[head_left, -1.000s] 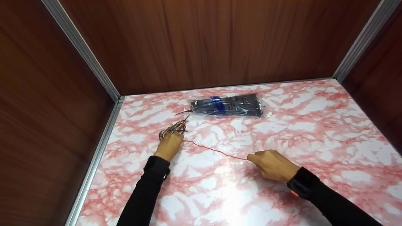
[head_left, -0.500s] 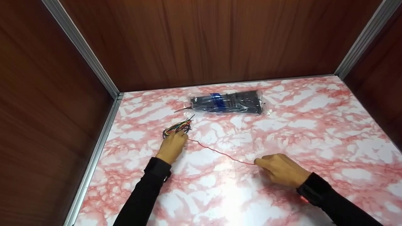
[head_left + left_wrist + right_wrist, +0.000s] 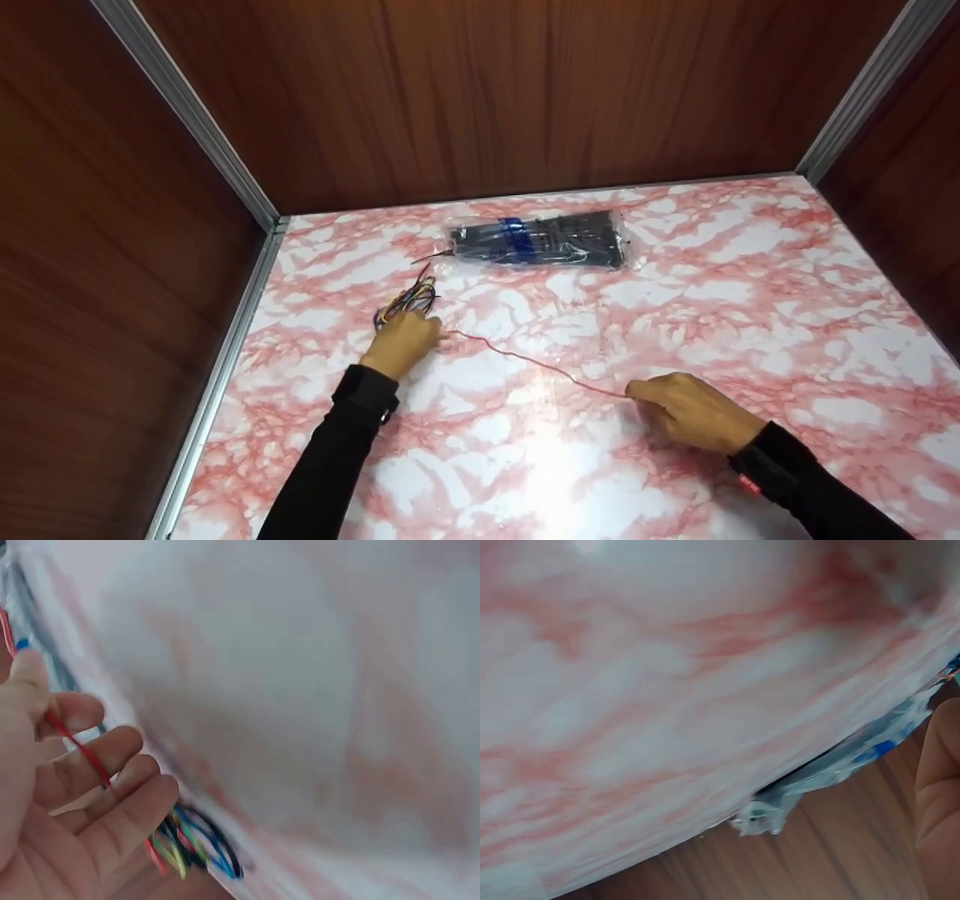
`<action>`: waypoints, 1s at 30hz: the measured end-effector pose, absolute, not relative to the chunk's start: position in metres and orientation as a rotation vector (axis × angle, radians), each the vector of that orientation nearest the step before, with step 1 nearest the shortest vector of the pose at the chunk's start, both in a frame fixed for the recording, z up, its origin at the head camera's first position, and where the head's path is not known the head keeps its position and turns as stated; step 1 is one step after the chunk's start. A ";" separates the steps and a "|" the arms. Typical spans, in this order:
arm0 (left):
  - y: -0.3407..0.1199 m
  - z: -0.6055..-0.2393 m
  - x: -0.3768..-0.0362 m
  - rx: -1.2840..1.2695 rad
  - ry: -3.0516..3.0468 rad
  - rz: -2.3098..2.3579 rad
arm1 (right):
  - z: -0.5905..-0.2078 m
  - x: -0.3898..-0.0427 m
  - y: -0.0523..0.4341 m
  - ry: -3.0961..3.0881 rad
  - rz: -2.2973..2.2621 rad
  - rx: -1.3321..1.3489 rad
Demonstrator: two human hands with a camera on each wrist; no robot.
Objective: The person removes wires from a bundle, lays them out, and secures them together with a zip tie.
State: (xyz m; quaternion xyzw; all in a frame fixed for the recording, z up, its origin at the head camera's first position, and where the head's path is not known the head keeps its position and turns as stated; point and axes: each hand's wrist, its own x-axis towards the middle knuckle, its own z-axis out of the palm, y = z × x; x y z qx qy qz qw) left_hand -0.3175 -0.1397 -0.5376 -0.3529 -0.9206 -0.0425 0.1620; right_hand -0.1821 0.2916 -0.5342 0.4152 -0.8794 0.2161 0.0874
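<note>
The left hand (image 3: 401, 341) grips the coloured wire bundle (image 3: 407, 298) near the tabletop's (image 3: 750, 300) nine-o'clock edge. The right hand (image 3: 694, 412) pinches the red wire (image 3: 540, 365), stretched toward four o'clock across open marble. A bag of black cable ties (image 3: 540, 240) lies at twelve, along the back wall.

Wire bundle (image 3: 406, 301) lay on the tabletop (image 3: 750, 315), far left, touching the left hand (image 3: 401, 341). Single wire (image 3: 536, 364) ran from that hand rightward and nearer to the right hand (image 3: 694, 412). Plastic bag (image 3: 536, 240) lay behind both, near the back wall (image 3: 480, 97).
</note>
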 end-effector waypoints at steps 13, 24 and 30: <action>-0.147 -0.535 -0.292 -1.086 -2.639 -0.212 | -0.538 -0.207 0.316 -2.928 0.235 0.686; -0.135 -0.528 -0.267 -1.168 -2.434 -0.056 | -0.545 -0.211 0.338 -2.871 0.147 0.537; -0.131 -0.517 -0.265 -1.325 -2.392 -0.044 | -0.544 -0.204 0.333 -2.854 0.096 0.613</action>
